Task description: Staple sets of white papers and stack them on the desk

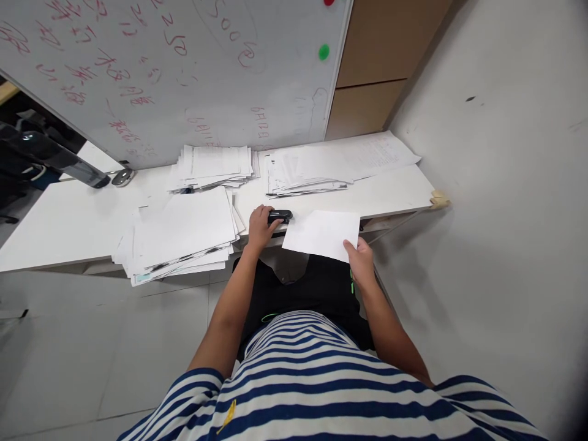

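My left hand (261, 227) is closed round the back of a black stapler (280, 215) lying near the front edge of the white table (78, 226). A white sheet of paper (319, 233) is pinched at its right side by my right hand (361, 260), thumb on top. The sheet's left corner reaches up to the stapler's front end; whether it lies between the jaws I cannot tell. Whether the sheet is single or several layers is not clear either. Its near edge hangs over the table's front edge, above my lap.
To the left, a large paper stack (184, 229) overhangs the front edge. Two more piles, a left one (215, 165) and a right one (307, 174), lie behind. A computer mouse (123, 177) and a clear bottle (68, 162) are far left. A whiteboard (184, 79) stands behind; a wall (496, 184) bounds the right.
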`<control>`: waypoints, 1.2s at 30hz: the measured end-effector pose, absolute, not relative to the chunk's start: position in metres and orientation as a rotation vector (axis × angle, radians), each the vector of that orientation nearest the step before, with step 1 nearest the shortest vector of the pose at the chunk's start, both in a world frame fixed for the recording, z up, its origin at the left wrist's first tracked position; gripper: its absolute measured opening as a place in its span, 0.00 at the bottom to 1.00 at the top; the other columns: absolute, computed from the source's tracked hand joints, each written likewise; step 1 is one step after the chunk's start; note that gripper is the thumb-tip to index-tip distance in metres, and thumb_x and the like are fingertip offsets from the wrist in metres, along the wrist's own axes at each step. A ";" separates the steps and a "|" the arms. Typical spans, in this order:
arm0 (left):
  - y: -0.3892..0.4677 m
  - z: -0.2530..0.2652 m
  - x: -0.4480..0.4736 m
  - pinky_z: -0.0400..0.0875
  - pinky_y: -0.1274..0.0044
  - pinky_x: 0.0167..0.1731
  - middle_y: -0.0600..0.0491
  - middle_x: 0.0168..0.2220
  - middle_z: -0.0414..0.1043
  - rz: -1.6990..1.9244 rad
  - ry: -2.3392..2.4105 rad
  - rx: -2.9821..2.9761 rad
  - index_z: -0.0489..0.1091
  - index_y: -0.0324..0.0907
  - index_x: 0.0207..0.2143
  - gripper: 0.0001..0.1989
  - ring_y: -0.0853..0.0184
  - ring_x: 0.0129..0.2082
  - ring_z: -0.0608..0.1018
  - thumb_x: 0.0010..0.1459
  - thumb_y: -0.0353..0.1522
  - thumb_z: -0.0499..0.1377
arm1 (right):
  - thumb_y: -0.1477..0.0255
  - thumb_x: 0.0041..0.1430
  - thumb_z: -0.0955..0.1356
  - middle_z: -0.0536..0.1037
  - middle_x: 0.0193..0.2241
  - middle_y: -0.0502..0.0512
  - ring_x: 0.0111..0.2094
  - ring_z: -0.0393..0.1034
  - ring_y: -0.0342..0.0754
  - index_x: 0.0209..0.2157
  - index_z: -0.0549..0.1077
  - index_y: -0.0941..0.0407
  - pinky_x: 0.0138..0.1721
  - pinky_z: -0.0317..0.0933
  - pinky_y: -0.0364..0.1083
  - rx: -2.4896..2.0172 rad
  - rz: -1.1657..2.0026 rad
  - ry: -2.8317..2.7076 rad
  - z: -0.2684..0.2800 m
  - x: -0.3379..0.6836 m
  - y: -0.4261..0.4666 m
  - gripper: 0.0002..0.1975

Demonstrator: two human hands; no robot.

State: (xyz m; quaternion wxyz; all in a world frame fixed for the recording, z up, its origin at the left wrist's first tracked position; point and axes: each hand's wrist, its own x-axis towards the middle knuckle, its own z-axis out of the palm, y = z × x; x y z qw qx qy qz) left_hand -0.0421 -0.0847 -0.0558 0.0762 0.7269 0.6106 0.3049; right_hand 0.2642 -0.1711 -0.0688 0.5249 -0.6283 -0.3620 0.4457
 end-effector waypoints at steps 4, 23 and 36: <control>-0.086 -0.053 -0.042 0.63 0.63 0.60 0.44 0.53 0.70 0.922 1.813 2.180 0.66 0.45 0.51 0.18 0.54 0.62 0.67 0.62 0.42 0.60 | 0.59 0.52 0.71 0.83 0.41 0.55 0.39 0.77 0.52 0.43 0.76 0.56 0.40 0.69 0.49 -1.489 1.062 -0.873 -0.062 0.263 -0.174 0.19; -0.080 0.013 -0.007 0.45 0.46 0.66 0.49 0.66 0.60 0.759 1.990 1.806 0.68 0.52 0.54 0.20 0.46 0.72 0.49 0.63 0.48 0.54 | 0.54 0.51 0.73 0.83 0.39 0.54 0.39 0.77 0.51 0.41 0.76 0.55 0.42 0.70 0.49 -1.378 1.218 -0.948 -0.071 0.262 -0.139 0.22; 0.004 -0.019 0.025 0.39 0.45 0.66 0.36 0.69 0.50 0.949 2.127 1.927 0.68 0.41 0.53 0.23 0.41 0.72 0.43 0.61 0.45 0.57 | 0.54 0.52 0.72 0.83 0.38 0.54 0.38 0.76 0.51 0.42 0.76 0.55 0.42 0.69 0.50 -1.404 1.227 -0.893 -0.069 0.256 -0.155 0.22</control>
